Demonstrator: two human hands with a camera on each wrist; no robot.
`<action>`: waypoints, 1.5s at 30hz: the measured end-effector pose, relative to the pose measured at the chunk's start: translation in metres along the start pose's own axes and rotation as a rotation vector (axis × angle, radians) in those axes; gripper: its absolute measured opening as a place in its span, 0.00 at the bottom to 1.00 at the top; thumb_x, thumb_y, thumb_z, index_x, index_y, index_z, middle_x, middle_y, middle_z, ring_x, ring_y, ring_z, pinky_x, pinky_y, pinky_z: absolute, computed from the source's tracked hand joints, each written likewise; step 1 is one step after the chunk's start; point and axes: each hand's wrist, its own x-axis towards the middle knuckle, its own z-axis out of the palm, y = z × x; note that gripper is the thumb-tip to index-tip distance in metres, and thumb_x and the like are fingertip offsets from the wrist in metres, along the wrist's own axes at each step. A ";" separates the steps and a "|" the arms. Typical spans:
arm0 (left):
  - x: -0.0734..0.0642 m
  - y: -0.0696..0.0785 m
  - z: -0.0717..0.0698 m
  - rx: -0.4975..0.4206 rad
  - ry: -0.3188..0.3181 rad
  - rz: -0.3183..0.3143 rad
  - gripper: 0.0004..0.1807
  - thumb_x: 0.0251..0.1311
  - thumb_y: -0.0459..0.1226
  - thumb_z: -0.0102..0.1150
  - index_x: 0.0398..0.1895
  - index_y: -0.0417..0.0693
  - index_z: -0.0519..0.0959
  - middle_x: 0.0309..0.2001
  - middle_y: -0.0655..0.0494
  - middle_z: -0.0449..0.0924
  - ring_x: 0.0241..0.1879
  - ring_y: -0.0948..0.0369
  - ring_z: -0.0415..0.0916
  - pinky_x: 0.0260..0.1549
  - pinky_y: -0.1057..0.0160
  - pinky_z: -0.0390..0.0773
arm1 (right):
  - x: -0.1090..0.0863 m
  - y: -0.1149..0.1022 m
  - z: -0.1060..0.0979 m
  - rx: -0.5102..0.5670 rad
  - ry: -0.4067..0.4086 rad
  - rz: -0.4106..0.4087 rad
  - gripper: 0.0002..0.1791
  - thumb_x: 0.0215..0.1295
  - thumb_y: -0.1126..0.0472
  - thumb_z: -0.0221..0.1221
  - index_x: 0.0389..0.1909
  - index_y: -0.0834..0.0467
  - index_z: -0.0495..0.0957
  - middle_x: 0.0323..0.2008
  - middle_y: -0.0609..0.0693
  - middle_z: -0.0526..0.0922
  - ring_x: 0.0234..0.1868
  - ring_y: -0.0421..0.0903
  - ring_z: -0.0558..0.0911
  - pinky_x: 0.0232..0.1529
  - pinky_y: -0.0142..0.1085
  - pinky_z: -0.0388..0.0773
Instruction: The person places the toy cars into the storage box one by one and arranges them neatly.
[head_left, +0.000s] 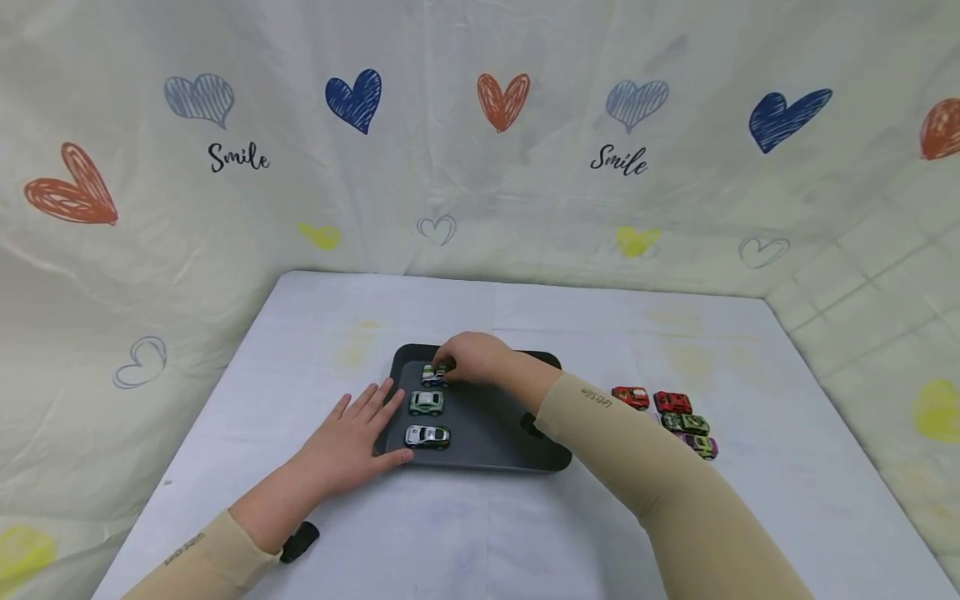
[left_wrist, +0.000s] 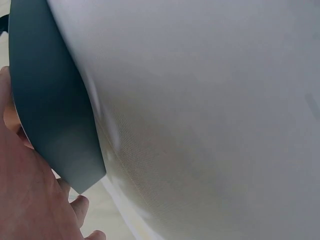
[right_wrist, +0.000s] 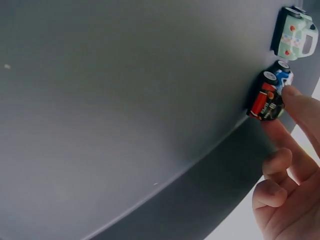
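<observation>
In the head view a dark grey tray lies on the table. My right hand reaches across it to its far left corner. In the right wrist view the thumb and a finger pinch a small red, black and blue toy car close against the tray's wall. Beside it stands a pale green toy car, and nearer the front edge is a silver-white toy car. My left hand lies with straight, spread fingers at the tray's left rim.
Right of the tray, several toy cars are grouped on the white table, among them a red car, a green car and a purple-and-yellow car. A black object shows beside the left wrist. A heart-printed curtain hangs behind.
</observation>
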 end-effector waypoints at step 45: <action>0.002 -0.002 0.007 -0.025 0.029 0.013 0.52 0.61 0.69 0.50 0.80 0.52 0.49 0.80 0.51 0.41 0.78 0.48 0.42 0.73 0.40 0.43 | -0.112 0.056 -0.030 0.244 0.202 0.132 0.19 0.65 0.52 0.66 0.57 0.46 0.83 0.55 0.43 0.82 0.60 0.48 0.78 0.58 0.45 0.75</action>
